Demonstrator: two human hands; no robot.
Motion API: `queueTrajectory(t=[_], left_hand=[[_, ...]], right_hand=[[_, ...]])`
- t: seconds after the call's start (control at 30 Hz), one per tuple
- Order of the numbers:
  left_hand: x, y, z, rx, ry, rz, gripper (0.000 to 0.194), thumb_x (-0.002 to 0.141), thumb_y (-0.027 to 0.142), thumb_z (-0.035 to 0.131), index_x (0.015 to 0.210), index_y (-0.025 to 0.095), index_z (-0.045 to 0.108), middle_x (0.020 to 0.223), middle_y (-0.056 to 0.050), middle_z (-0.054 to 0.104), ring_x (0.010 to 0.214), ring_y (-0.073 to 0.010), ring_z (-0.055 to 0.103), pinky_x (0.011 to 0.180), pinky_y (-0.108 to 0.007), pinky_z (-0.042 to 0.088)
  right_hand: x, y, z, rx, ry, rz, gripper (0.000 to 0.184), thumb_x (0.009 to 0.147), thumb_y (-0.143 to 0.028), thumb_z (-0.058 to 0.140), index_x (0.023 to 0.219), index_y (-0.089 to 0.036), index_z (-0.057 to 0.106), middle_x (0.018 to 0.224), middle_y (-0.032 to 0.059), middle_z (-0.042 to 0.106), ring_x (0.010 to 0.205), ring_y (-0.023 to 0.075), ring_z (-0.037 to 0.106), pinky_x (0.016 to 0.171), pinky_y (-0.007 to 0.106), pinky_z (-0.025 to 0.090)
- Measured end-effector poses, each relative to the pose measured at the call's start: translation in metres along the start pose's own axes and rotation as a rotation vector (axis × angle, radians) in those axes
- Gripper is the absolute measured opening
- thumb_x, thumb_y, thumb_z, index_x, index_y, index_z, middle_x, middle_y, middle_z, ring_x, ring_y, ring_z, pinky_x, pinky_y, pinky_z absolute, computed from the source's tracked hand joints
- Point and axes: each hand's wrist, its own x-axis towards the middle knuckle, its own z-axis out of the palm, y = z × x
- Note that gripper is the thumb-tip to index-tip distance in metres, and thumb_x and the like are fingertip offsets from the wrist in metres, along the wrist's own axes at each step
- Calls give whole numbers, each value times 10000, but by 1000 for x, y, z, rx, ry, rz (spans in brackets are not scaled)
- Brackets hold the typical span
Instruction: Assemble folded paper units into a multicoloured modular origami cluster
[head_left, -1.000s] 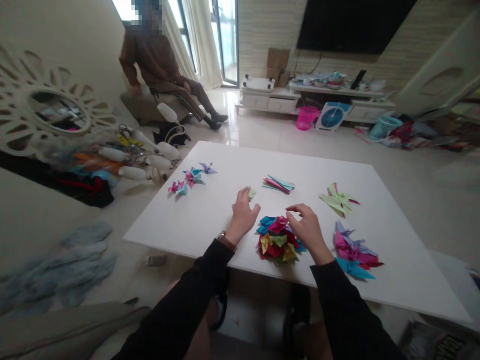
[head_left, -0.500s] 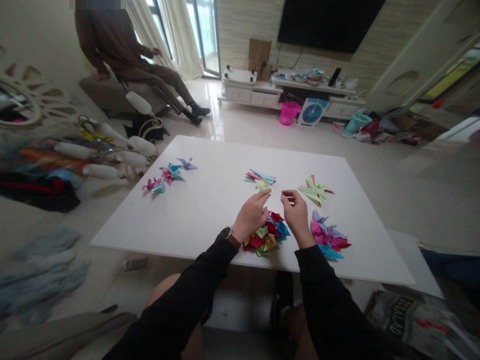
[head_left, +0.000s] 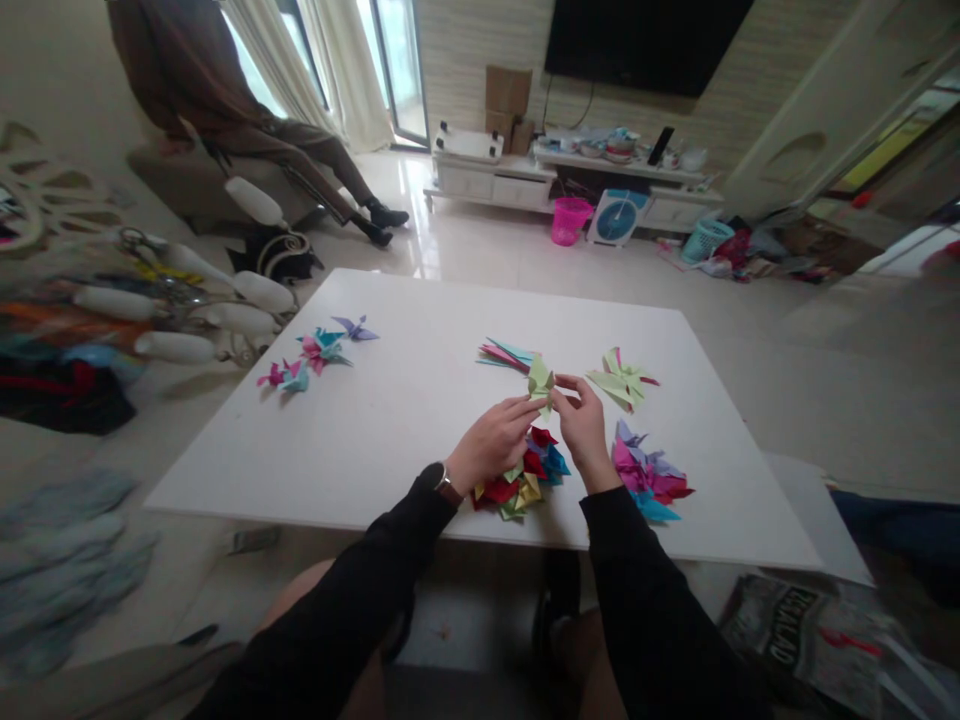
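Between my hands, above the white table point(head_left: 420, 420), is a pale green origami crane point(head_left: 540, 378) with its wings spread. My left hand point(head_left: 495, 437) holds it from the lower left, fingers pressed together. The fingers of my right hand point(head_left: 581, 418) pinch its right side. Just under my hands lies a pile of folded paper pieces point(head_left: 525, 482) in red, blue, green and gold, partly covered by my left hand. Behind the crane rest several flat folded papers point(head_left: 501, 353) in pink and blue.
Light green folded papers point(head_left: 624, 380) lie at the right, with purple, pink and blue cranes point(head_left: 649, 470) nearer me. More paper cranes point(head_left: 319, 350) sit at the table's left. A lamp with white shades point(head_left: 240, 318) stands beyond the left edge. A person point(head_left: 300, 150) sits farther back.
The green crane has come up into clearer view, with wings apart. My right hand has closed in on it, and my left fingers now meet it too. The view has shifted slightly.
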Motion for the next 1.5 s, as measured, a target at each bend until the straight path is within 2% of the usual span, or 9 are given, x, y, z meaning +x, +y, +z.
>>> queueTrajectory(t=[0.13,0.23,0.33,0.47,0.63,0.77,0.93,1.23,1.5], left_hand=[[1,-9,2,-12,22,3,477,836,6,523,1288,142,591,1442,-121,593,1355,-260,523,1153,-459,477],[1,-13,0,-72,45,-37,301,809,-4,538,1019,170,666,1428,-110,602,1306,-262,565,1117,-458,499],[2,-14,-1,-194,205,-210,240,767,-28,505,798,182,618,1296,-104,659,1195,-241,633,1027,-436,542],[8,-18,0,-521,469,-583,203,779,51,540,921,186,591,1069,-76,691,1021,-205,690,825,-341,580],[13,-19,4,-980,426,-827,323,782,258,676,1082,186,581,1153,-98,667,963,-199,698,765,-321,579],[14,-13,7,-1078,367,-828,403,742,274,750,1105,175,608,1137,-102,682,908,-180,694,763,-313,576],[15,-13,11,-1034,401,-831,342,747,286,782,1025,152,635,990,-81,699,853,-172,677,711,-275,556],[15,-21,12,-1044,442,-826,376,713,337,810,1006,150,667,1028,-98,720,877,-187,675,732,-285,546],[16,-17,7,-1079,466,-819,357,696,319,810,988,151,691,1002,-80,732,825,-167,679,709,-268,533]], right_hand=[[6,1,3,60,-42,30,234,782,-377,695,936,-204,665,922,72,747,799,225,705,731,361,565],[8,1,5,42,-38,38,204,787,-388,691,878,-207,667,848,61,745,774,225,702,702,348,556],[8,2,5,14,-24,17,198,793,-386,693,868,-203,675,839,59,739,788,222,700,721,347,550],[6,2,4,1,-52,-22,188,794,-380,701,846,-200,683,848,61,732,801,224,701,737,353,552],[-1,-1,5,-55,-85,-53,207,792,-407,701,839,-207,681,882,67,737,830,230,702,746,359,568],[-6,-4,8,-29,-105,-50,200,795,-404,702,837,-211,676,860,57,731,806,221,698,723,348,572],[-8,-7,11,-48,-126,-90,155,777,-352,722,816,-202,706,899,61,726,868,226,692,743,348,566],[-7,-9,11,-95,-171,-129,220,725,-191,590,896,-216,726,998,53,738,964,231,679,797,355,561],[-8,-8,10,-84,-203,-133,221,724,-205,581,876,-226,739,1010,53,752,979,242,681,826,370,564]])
